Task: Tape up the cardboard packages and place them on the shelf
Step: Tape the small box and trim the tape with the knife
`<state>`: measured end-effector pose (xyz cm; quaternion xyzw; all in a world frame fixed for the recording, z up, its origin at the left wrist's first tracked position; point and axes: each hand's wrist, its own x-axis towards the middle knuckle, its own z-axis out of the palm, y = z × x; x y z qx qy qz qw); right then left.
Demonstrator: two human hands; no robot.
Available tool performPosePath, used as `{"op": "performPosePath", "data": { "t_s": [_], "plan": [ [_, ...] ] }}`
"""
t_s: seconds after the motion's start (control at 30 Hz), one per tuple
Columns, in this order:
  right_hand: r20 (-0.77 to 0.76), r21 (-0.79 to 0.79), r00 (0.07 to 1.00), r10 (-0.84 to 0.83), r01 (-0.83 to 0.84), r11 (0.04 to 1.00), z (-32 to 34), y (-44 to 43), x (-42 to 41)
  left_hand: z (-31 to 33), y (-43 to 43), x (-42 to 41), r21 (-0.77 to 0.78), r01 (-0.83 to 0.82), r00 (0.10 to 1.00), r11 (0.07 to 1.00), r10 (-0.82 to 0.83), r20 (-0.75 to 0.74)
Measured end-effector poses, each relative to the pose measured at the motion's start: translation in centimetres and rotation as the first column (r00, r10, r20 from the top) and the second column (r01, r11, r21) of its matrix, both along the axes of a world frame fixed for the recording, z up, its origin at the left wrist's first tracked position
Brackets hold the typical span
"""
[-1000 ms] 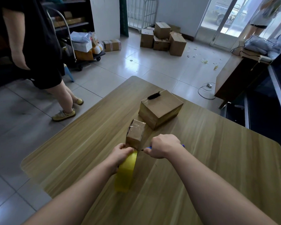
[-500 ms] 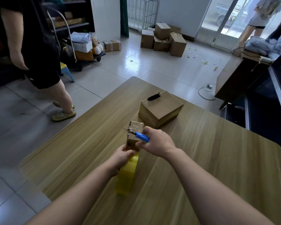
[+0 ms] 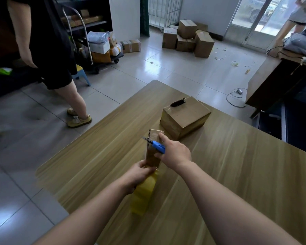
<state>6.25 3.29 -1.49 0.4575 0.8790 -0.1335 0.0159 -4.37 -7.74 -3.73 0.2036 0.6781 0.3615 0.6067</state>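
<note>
While the left hand (image 3: 140, 174) grips the translucent yellow tape roll (image 3: 143, 193), the blue-handled knife (image 3: 158, 147) clutched in the right hand (image 3: 175, 154) could slip and gash the small brown cardboard box (image 3: 151, 156).

One wide-angle head-worn view faces forward and down, close over the light wood-grain table (image 3: 237, 174), with the left hand (image 3: 140, 172) and right hand (image 3: 175, 154) at lower centre; pale tiled floor (image 3: 148, 68) and glass doors (image 3: 254, 18) lie across the top.
</note>
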Motion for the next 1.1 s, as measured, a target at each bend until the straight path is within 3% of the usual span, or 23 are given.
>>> {"op": "performPosePath", "data": {
  "t_s": [0.13, 0.23, 0.37, 0.53, 0.7, 0.83, 1.1],
  "plan": [
    [-0.008, -0.025, 1.000, -0.007, 0.007, 1.000, 0.0, 0.0, 0.2, -0.1, -0.3, 0.0, 0.015, 0.031, 1.000, 0.999, -0.031, -0.005],
    [-0.105, 0.027, 0.994, -0.024, 0.027, 0.999, 0.0, -0.6, 1.0, 0.6, -0.5, 0.0, 0.003, 0.056, 0.998, 0.998, -0.056, 0.000],
    [-0.184, 0.055, 0.980, 0.073, -0.064, 0.996, -0.3, -1.4, 2.8, 0.8, -1.1, -0.7, -0.026, 0.133, 0.989, 0.991, -0.134, -0.064],
    [-0.078, -0.069, 0.993, 0.094, -0.099, 0.993, -2.0, -2.3, 5.3, 0.8, -2.1, -2.1, -0.063, 0.172, 0.981, 0.983, -0.177, -0.080],
    [0.109, -0.185, 0.994, 0.025, -0.005, 0.983, -4.5, -3.4, 7.0, 1.2, -3.1, -3.0, -0.121, 0.208, 0.975, 0.971, -0.216, -0.055],
    [0.286, -0.273, 0.955, 0.079, 0.002, 0.962, -6.4, -4.3, 7.1, 1.2, -3.7, -3.2, -0.123, 0.226, 0.971, 0.966, -0.234, -0.057],
    [0.374, -0.323, 0.911, 0.172, -0.046, 0.945, -8.6, -6.0, 6.6, 0.5, -4.5, -3.0, -0.091, 0.246, 0.968, 0.965, -0.250, -0.032]
  ]
}}
